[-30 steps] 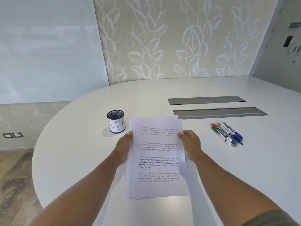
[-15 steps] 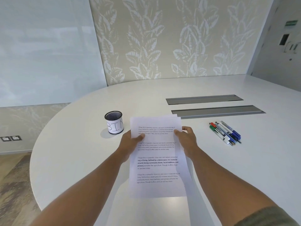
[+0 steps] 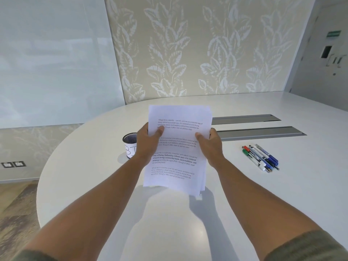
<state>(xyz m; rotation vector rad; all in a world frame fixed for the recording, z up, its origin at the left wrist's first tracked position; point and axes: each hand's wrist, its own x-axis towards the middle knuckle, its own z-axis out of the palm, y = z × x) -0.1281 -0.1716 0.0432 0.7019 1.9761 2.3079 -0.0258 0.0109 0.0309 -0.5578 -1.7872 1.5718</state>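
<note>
A thin stack of printed white sheets [image 3: 177,147] is held up above the white table [image 3: 282,194], tilted toward me. My left hand [image 3: 147,142] grips its left edge with the thumb on the front of the top page. My right hand [image 3: 211,146] grips the right edge the same way. The lower edges of the sheets are slightly fanned at the bottom right corner. The fingers behind the paper are hidden.
A black mesh cup [image 3: 130,145] with a white label stands on the table just left of my left hand. A bundle of markers and pens [image 3: 260,157] lies at the right. Two grey cable flaps [image 3: 261,132] are set into the tabletop behind the paper.
Both hands have lifted the sheets off the table and raised them upright toward me. My thumbs moved onto the front of the top page. The left hand now partly covers the cup.
</note>
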